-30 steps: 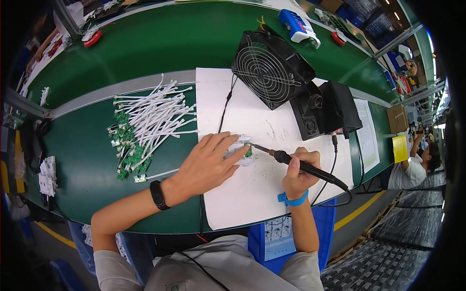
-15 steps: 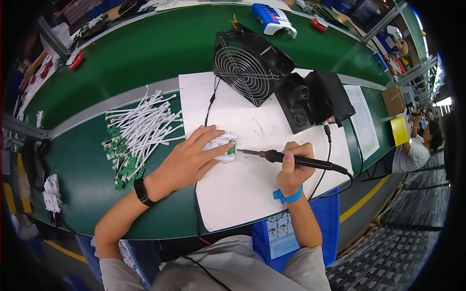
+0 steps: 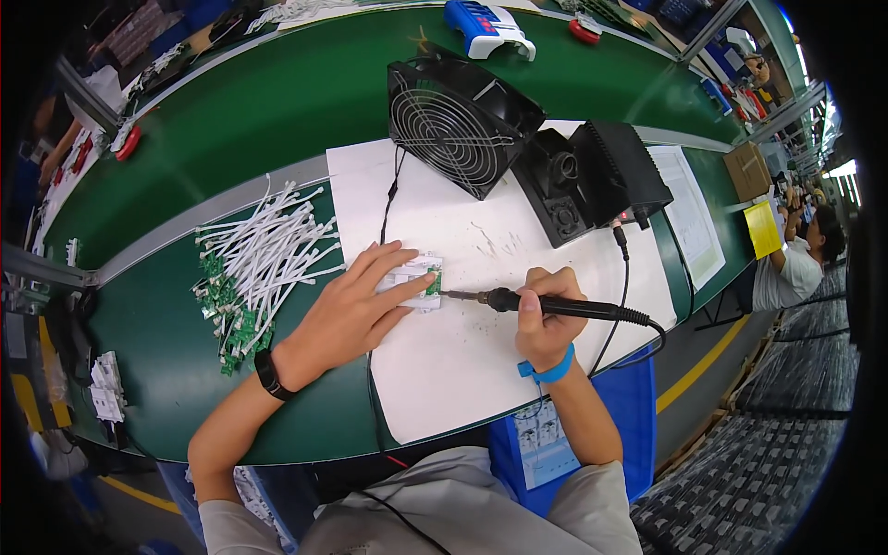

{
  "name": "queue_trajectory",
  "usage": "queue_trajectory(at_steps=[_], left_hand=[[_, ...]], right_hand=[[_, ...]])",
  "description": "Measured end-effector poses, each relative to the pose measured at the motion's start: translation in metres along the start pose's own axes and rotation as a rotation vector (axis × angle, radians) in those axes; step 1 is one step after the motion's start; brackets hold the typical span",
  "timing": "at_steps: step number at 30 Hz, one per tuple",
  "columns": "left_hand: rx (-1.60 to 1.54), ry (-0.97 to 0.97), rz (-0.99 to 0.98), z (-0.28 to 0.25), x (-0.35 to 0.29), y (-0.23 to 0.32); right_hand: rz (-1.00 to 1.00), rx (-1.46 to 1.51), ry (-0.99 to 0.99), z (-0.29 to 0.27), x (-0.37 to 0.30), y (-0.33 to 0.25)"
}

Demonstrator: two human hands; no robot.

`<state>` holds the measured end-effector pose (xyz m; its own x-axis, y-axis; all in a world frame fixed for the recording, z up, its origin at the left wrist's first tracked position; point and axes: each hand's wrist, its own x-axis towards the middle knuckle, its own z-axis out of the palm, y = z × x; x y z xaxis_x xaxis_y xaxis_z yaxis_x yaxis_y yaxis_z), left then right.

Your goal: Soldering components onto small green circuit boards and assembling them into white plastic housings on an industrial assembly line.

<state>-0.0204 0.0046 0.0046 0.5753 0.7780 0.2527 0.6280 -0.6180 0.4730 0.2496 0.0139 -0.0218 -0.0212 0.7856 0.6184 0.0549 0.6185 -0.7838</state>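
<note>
My left hand (image 3: 350,303) lies with its fingers stretched and spread over a small white plastic part (image 3: 400,276), pressing it down on the white sheet. A green circuit board (image 3: 434,281) shows at the right end of that part, beside my fingertips; my fingers cover some of it. My right hand (image 3: 549,319) is closed round the black handle of a soldering iron (image 3: 592,309). The iron points left, and its thin metal tip is at the board's right edge; whether it touches is too small to tell.
Left of the white sheet (image 3: 435,398) lies a heap of white cables (image 3: 273,236) with green boards (image 3: 242,338). A black fan (image 3: 449,129) and a black soldering station (image 3: 615,176) stand beyond my hands. A blue bin (image 3: 638,407) sits below the table's right edge. Another person (image 3: 791,268) sits far right.
The soldering iron's tip has come slightly closer to the board's edge. My left hand stays on the white part. The whole view has shifted a little.
</note>
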Motion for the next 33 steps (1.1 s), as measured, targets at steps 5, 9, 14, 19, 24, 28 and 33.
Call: queue_trajectory(at_steps=[5,9,14,19,24,28,33], left_hand=[[-0.030,0.003,-0.007,0.001,0.000,0.000],[-0.028,0.007,-0.006,0.003,-0.001,0.001],[0.019,0.013,0.001,0.003,-0.001,0.001],[0.123,0.051,0.024,0.003,0.003,0.003],[0.184,0.139,0.061,0.008,0.011,0.005],[0.160,0.174,-0.017,0.011,0.026,0.012],[0.134,0.199,-0.118,0.026,0.037,0.032]], right_hand=[[0.004,0.000,0.011,-0.001,-0.001,0.000],[0.007,0.009,0.004,0.002,0.000,-0.001],[-0.015,-0.013,0.027,0.001,-0.002,0.001],[-0.029,-0.049,0.221,0.003,0.001,-0.001],[-0.035,-0.096,0.282,0.003,0.006,-0.006],[-0.022,-0.049,0.312,0.005,0.007,-0.008],[-0.021,-0.113,0.380,0.001,0.009,-0.007]])
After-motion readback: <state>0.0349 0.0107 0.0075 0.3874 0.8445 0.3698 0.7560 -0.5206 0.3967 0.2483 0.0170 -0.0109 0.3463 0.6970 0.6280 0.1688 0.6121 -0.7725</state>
